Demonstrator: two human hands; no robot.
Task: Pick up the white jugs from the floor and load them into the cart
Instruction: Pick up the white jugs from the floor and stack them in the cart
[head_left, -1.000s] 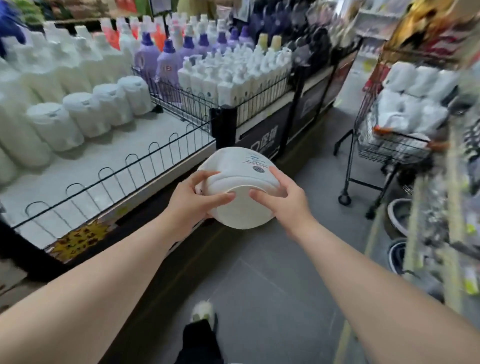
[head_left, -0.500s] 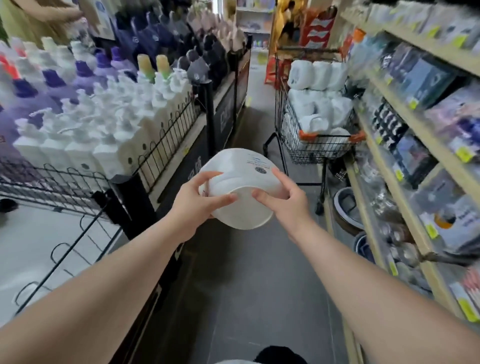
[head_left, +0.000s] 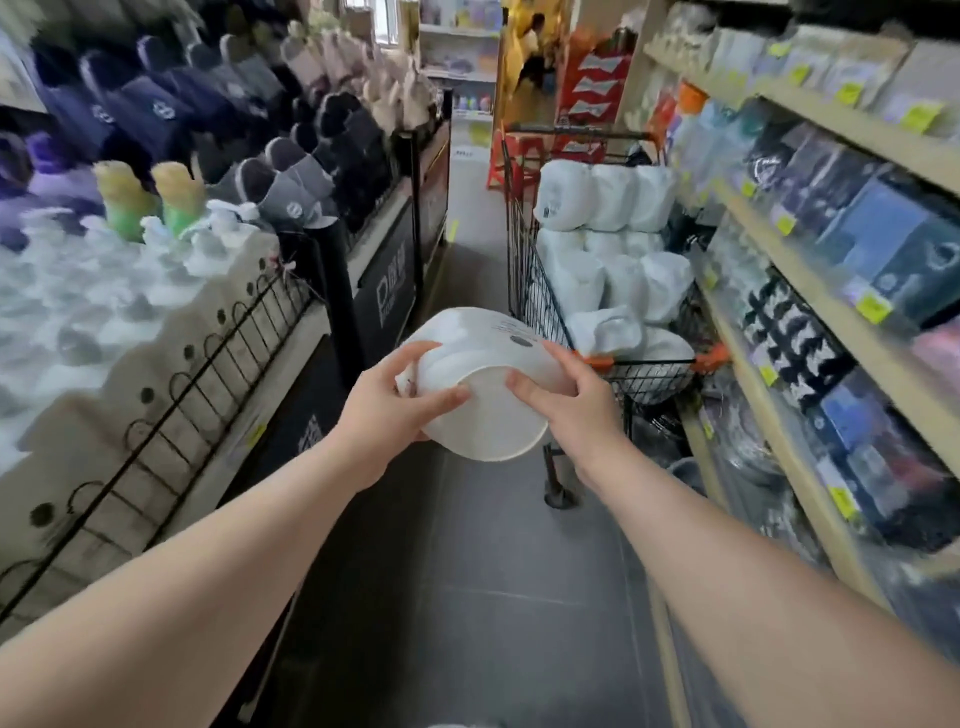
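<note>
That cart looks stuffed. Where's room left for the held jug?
Only on top at the cart's near end, by the orange handle, where jugs lie lowest; its far end is piled high. The grey floor between cart and left display is bare.

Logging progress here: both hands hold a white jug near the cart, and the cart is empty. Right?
No. The head view shows the left hand and right hand holding the white jug near the cart, but the cart is piled with stacked jugs, not empty.
</note>
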